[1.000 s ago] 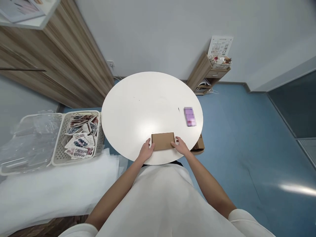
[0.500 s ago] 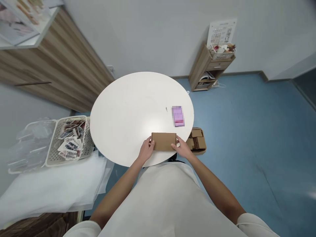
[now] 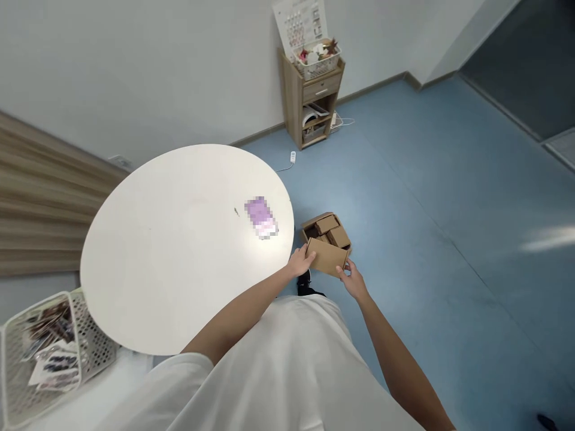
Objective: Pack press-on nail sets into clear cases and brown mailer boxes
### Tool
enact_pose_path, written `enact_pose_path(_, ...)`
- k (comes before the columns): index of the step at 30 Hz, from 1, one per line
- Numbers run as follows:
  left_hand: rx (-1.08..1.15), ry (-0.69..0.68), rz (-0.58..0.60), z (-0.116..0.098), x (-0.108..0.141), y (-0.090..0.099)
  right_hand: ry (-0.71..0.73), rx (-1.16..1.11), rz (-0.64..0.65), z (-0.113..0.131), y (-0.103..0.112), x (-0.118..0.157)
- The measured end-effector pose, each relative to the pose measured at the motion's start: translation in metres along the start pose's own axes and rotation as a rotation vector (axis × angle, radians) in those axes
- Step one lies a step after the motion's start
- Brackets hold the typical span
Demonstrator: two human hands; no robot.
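Note:
A closed brown cardboard box [image 3: 327, 257] is held between my two hands, tilted, past the right edge of the white round table [image 3: 148, 263]. My left hand [image 3: 300, 262] grips its left end, thumb on top. At its right end my right hand [image 3: 353, 280] has hold of it, fingers partly hidden behind. Just beyond it, a larger open carton [image 3: 306, 232] with several small brown boxes [image 3: 339, 237] inside rests on the floor, its near side partly covered by the held box.
A blurred purple item [image 3: 259, 212] and a tiny dark object [image 3: 236, 211] lie on the table. A small wooden cabinet [image 3: 294, 99] with a white basket [image 3: 318, 66] stands by the wall. Another basket [image 3: 96, 347] with packets is at lower left. My shoe [image 3: 304, 279] is near the carton.
My hands have carried the box rightward from above the table's front edge to over the floor carton. The view has swung to the right.

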State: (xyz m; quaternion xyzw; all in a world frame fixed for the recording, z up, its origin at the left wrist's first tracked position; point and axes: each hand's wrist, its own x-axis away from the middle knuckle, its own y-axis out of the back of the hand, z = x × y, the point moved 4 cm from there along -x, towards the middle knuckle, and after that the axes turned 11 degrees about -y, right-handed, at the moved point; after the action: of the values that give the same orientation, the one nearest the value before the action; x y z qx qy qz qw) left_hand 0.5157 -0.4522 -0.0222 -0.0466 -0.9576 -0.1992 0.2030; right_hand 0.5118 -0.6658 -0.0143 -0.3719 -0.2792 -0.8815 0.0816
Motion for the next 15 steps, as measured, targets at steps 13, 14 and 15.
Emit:
enact_pose_path(13,-0.054,-0.239,0.127,-0.028,-0.025,0.004,-0.196,-0.267,0.065,-0.035,-0.012,0.001)
enact_pose_path(14,-0.038,-0.266,0.133,-0.025,-0.013,0.009,-0.199,-0.273,0.091,-0.037,-0.019,0.008)
enact_pose_path(15,-0.022,-0.287,0.143,-0.022,0.000,0.014,-0.188,-0.281,0.098,-0.036,-0.025,0.014)
